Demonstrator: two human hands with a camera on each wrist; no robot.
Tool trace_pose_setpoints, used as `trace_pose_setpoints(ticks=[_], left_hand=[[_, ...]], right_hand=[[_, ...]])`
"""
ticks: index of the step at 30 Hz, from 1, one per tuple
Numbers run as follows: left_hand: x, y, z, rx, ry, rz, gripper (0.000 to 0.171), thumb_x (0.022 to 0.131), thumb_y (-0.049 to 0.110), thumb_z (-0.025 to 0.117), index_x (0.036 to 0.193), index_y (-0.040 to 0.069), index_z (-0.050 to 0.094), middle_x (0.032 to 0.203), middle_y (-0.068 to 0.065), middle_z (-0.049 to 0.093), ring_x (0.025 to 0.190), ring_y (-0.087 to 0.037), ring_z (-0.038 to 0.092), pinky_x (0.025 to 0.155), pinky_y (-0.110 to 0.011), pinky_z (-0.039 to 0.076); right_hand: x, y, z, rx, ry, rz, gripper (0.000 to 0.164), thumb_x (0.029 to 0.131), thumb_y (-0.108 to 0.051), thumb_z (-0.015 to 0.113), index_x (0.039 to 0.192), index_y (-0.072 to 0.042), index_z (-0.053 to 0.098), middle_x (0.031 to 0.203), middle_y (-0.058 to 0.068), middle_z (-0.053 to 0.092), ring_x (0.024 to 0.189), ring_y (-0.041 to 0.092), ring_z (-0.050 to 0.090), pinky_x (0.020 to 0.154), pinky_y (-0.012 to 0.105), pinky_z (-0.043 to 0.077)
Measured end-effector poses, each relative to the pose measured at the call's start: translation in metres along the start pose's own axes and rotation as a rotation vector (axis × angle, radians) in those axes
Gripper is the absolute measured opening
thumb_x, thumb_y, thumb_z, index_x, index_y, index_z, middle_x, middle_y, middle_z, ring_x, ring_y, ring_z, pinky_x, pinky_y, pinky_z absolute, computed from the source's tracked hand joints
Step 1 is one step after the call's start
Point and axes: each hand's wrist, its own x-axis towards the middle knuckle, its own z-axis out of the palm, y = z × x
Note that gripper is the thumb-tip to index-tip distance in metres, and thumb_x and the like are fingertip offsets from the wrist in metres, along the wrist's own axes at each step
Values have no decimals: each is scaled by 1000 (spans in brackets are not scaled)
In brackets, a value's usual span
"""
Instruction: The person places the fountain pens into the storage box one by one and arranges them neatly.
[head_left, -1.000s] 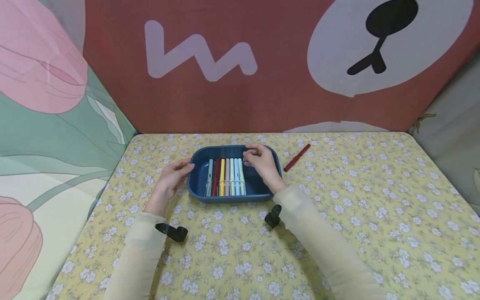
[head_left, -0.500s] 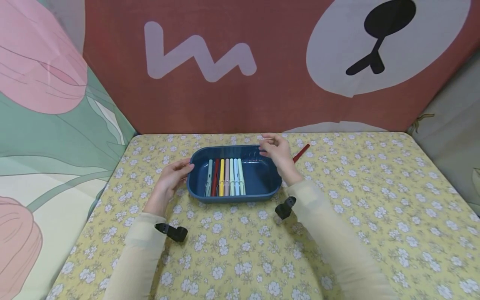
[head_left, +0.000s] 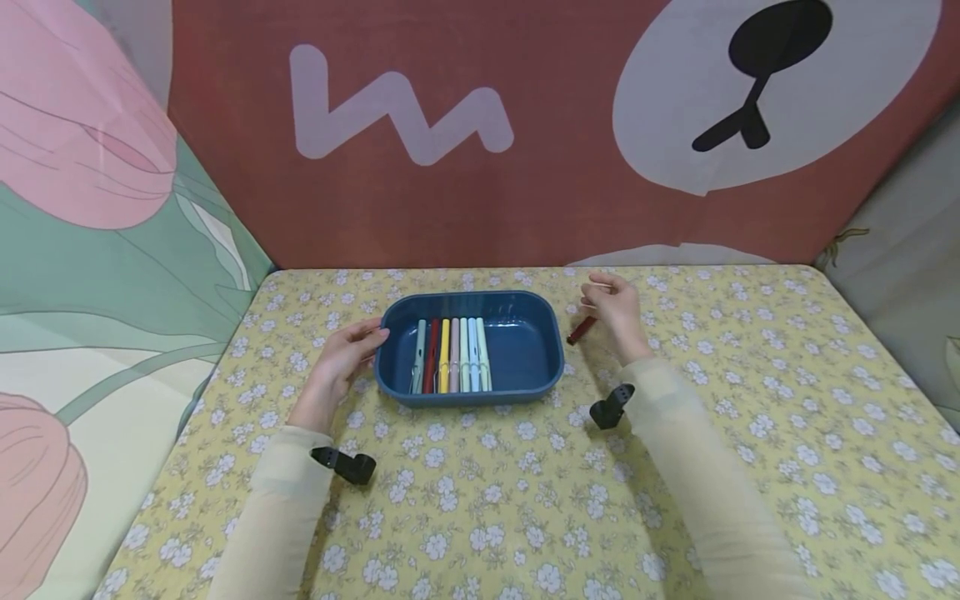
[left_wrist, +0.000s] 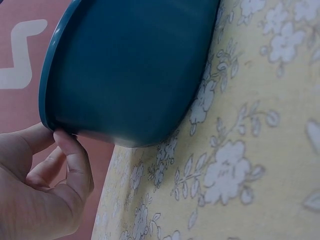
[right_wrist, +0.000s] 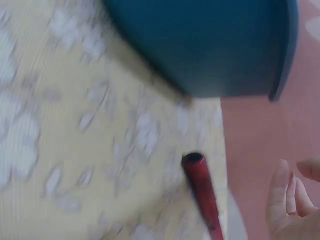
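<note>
A dark blue tray (head_left: 522, 354) with rounded corners stands on the table. Several capped pens lie in it side by side: grey-green, red, yellow, pinkish, pale green and pale blue (head_left: 472, 350). My left hand (head_left: 341, 360) pinches the tray's left rim between thumb and fingers, seen closely in the left wrist view. To the right of the tray, a loose red pen (head_left: 580, 332) lies on the cloth. Over it hovers my right hand (head_left: 615, 315), covering its far end in the head view. In the right wrist view the fingers (right_wrist: 278, 192) are loosely bent with a gap to the thumb.
Yellow flowered cloth (head_left: 465, 500) covers the table. A red fabric wall (head_left: 525, 208) with a cartoon face rises along the far edge, and a floral curtain (head_left: 112, 275) hangs at left. Small black cameras (head_left: 612, 407) are strapped to both wrists.
My right hand has moved right, from above the pens in the tray, past its right rim, to above the loose red pen. My left hand and the tray have stayed in place.
</note>
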Motion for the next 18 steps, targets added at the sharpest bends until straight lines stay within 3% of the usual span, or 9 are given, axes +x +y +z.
trace_pose_setpoints(ticks=[5, 11, 18], left_hand=[[0, 1, 0, -9, 4, -12, 52, 98, 28, 56, 146, 16, 41, 111, 10, 53, 77, 3, 55, 66, -14, 46], [0, 1, 0, -24, 6, -23, 51, 98, 28, 56, 145, 16, 42, 111, 10, 53, 76, 3, 55, 64, -14, 47], [0, 1, 0, -32, -4, -15, 51, 98, 27, 56, 146, 16, 42, 110, 11, 53, 75, 3, 55, 64, -14, 47]], right_hand=[[4, 8, -8, -23, -8, 51, 47, 98, -16, 52, 139, 2, 41, 104, 3, 52, 77, 2, 59, 90, 27, 52], [6, 15, -14, -66, 8, 94, 46, 97, -14, 51, 139, 3, 42, 99, 1, 49, 72, 1, 58, 82, 21, 53], [9, 20, -17, -86, 5, 139, 46, 96, -11, 53, 138, 4, 43, 89, -1, 56, 64, -2, 57, 72, 15, 54]])
